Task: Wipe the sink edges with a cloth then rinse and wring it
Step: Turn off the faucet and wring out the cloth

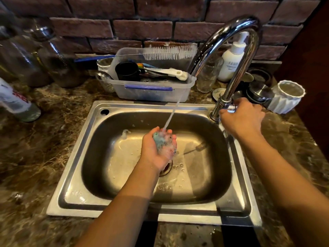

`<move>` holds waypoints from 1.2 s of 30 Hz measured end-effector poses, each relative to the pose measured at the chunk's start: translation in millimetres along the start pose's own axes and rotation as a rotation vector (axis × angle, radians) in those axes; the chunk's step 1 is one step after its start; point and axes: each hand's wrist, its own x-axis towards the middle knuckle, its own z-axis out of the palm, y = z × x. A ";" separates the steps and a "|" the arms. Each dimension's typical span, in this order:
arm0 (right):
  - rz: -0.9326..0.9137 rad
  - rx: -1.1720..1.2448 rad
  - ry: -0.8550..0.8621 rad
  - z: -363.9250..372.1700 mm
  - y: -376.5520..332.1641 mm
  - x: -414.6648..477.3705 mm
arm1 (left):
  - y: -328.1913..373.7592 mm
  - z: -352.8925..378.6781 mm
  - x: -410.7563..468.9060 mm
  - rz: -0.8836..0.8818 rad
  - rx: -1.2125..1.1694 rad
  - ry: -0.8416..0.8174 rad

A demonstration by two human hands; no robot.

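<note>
A steel sink (pixel 74 154) is set in a brown marble counter. My left hand (pixel 156 152) is over the middle of the basin, palm up, cupped around a wet blue cloth (pixel 159 141). A stream of water (pixel 171 114) falls from the chrome faucet (pixel 236 56) onto the cloth. My right hand (pixel 243 118) grips the faucet handle (pixel 231 108) at the base of the faucet, at the sink's right rear corner. The drain (pixel 167 169) is partly hidden under my left wrist.
A clear plastic bin (pixel 151 91) with brushes and a black cup stands behind the sink. Glass jars (pixel 53 56) stand at the back left, a bottle (pixel 16 102) lies left. A pump bottle (pixel 231 59), a glass (pixel 208 75) and a white pot (pixel 286 97) stand near the faucet.
</note>
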 end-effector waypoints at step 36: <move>-0.529 0.353 -0.342 -75.4 -112.4 -113.4 | 32.8 -8.0 -93.6 0.139 0.030 -0.058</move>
